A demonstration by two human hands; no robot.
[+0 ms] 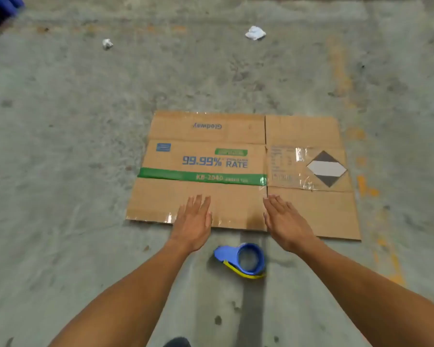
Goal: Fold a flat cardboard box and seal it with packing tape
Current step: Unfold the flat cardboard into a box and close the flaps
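We see the box (243,171) lying flat and unfolded on the floor (60,146), directly ahead of both hands. Its near edge passes under our fingers. The printed panel, with a green band and "99.99% RATE", lies beyond the left hand (194,221); the panel with a black-and-white diamond label lies beyond and to the right of the right hand (285,221).

Both hands are flat and spread, palms down, fingers extended and close together, holding nothing. They hover over or rest on the near flaps; we cannot tell whether they touch the cardboard. The left hand sits over the near-left flap. The right hand sits at the slit between the two near flaps.

The tape dispenser (242,260), blue with a yellow strip, lies on the floor between the two wrists, nearer to us than the box and apart from it.

Two crumpled white scraps (255,33) lie well beyond the box.
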